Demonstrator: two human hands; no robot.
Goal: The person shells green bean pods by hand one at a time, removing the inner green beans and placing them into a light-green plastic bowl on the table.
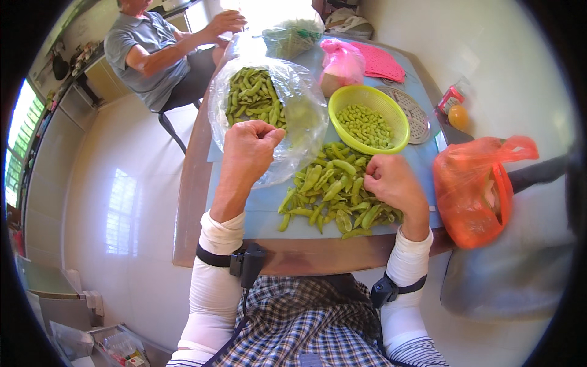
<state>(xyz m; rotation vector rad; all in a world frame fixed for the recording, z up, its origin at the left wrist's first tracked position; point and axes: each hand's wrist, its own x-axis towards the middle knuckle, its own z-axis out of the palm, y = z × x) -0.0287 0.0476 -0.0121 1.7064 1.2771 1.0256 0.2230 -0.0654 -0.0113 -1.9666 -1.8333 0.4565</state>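
My left hand (251, 149) is raised over the near edge of a clear plastic bag (300, 91), its fingers curled in; whether anything is pinched there is hidden. Whole green soybean pods (252, 94) fill the bag's open mouth. Below a yellow plastic colander (403, 121), my right hand (396, 183) hovers at the right side of a heap of pods (332, 183), fingers bent inward. I cannot tell if it holds something. Several pods in this heap look split and flat. Shelled green beans (364, 126) lie in the colander.
Behind the colander are a perforated metal disc (410, 114), a pink bag (344, 62) and a pink sheet (378, 62). A red plastic bag (472, 192) hangs at the table's right edge. Another person (156, 59) sits at the far left beside another stuffed clear bag (293, 39).
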